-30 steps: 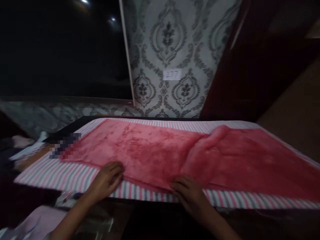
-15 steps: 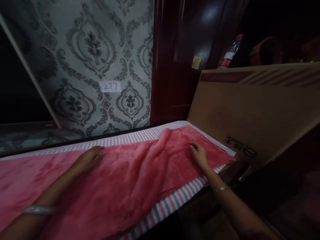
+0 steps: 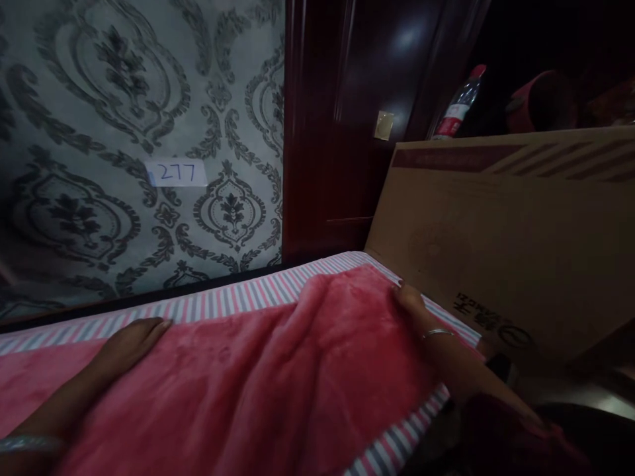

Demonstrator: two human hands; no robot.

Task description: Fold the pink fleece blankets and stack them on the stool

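Note:
A pink plush blanket [image 3: 367, 350] with a pink, grey and white striped border is spread out before me, with folds running through its middle. My left hand [image 3: 131, 344] lies on the plush near the far striped edge, fingers stretched out and together, palm down. At the blanket's right end, close to the border, my right hand [image 3: 411, 303] has its fingers closed on the cloth. Its fingertips are partly hidden in the dim light.
A large cardboard box [image 3: 476, 225] stands along the right side. Behind it are a plastic bottle [image 3: 455, 111] with a red cap and a round reddish object [image 3: 538, 102]. Patterned wallpaper with a paper label [image 3: 177, 173] reading 277 and a dark red wooden panel [image 3: 330, 152] rise at the back.
My right hand has moved right, to the blanket's end beside the box. My left hand sits further left and lower in view. The view has shifted to the right and closer.

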